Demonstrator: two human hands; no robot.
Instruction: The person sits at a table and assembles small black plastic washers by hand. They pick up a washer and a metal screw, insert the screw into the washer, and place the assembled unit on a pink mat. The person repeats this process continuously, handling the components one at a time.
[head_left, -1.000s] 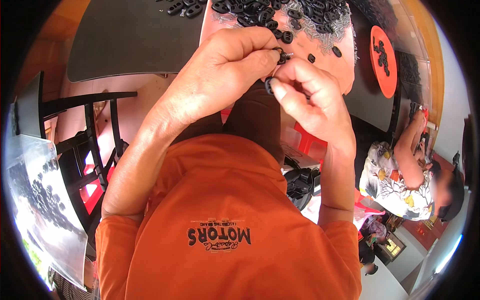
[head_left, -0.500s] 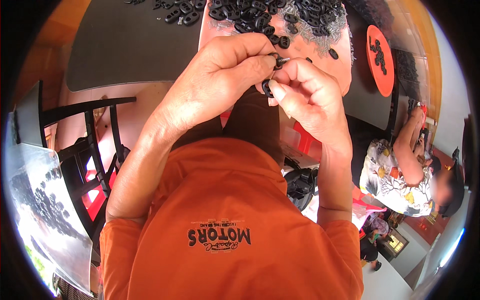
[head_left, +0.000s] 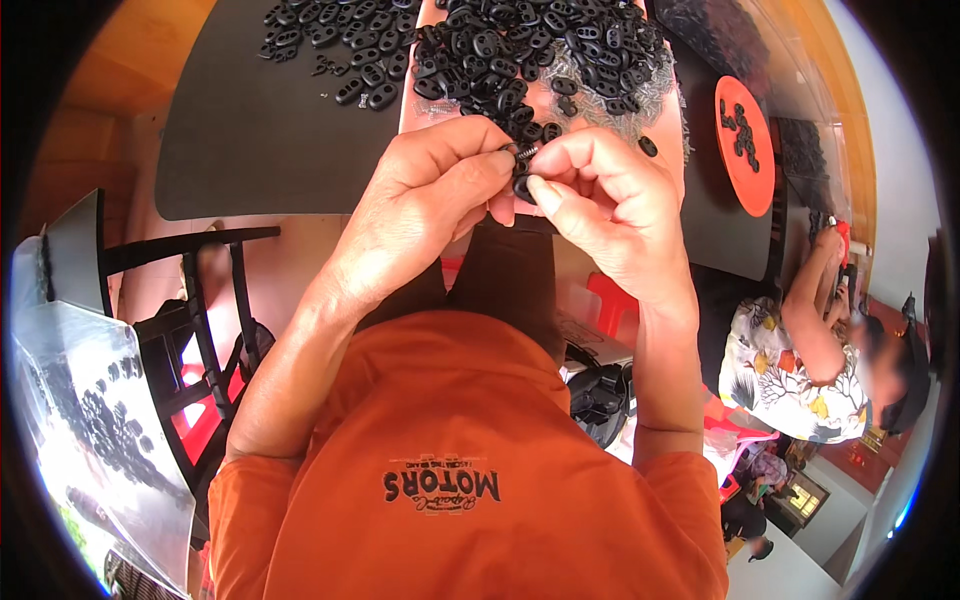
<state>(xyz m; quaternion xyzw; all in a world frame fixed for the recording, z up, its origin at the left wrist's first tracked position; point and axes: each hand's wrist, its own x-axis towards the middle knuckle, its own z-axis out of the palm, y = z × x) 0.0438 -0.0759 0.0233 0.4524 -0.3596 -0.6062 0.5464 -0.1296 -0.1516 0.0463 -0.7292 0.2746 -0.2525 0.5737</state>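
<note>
Both hands meet over the counter (head_left: 260, 150) edge. The left hand (head_left: 420, 205) and right hand (head_left: 610, 210) each close fingertips in a tight grip on one small black plastic piece (head_left: 522, 172), with a small metal spring just above it. Just beyond the grip lies a heap of black oval pieces (head_left: 540, 50); to the right, an orange disc (head_left: 745, 145).

Clear plastic bag (head_left: 95, 420) of small black parts at lower left, beside a black chair (head_left: 190, 330).
</note>
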